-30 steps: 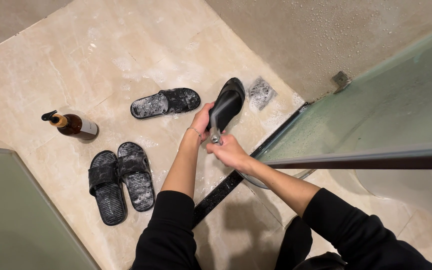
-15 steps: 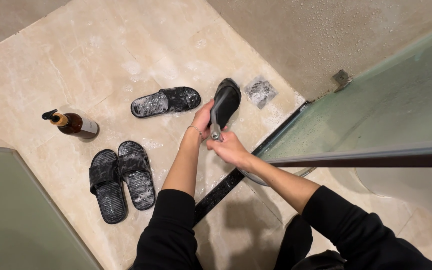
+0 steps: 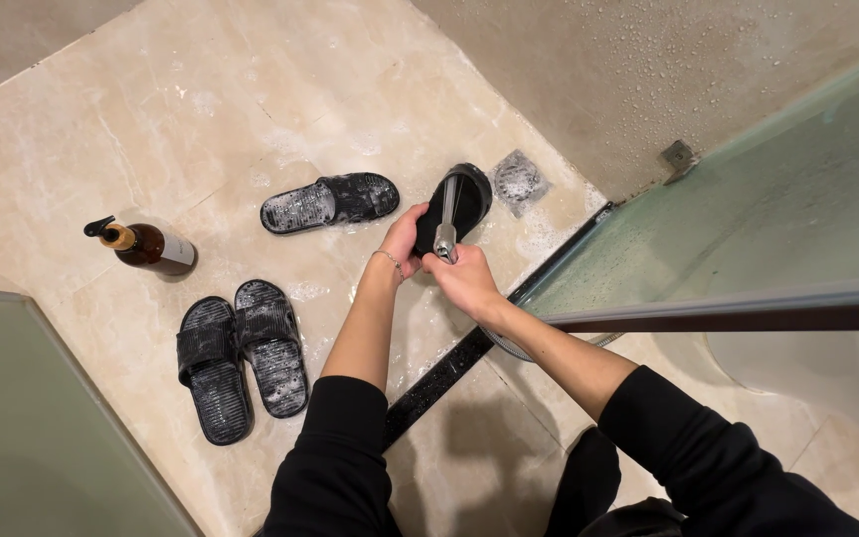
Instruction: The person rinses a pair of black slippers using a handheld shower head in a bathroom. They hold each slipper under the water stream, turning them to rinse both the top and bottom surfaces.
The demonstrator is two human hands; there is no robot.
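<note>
Over the wet floor, left hand (image 3: 405, 239) grips black slipper (image 3: 459, 204); right hand (image 3: 464, 278) grips sprayer (image 3: 445, 224).

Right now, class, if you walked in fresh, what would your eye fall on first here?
First, the two hands meeting at the centre: the left hand holds a black slipper while the right hand grips a metal shower handle against it. Next, the wet stone floor with a pair of black slippers lower left, and a brown pump bottle lying nearby.
</note>
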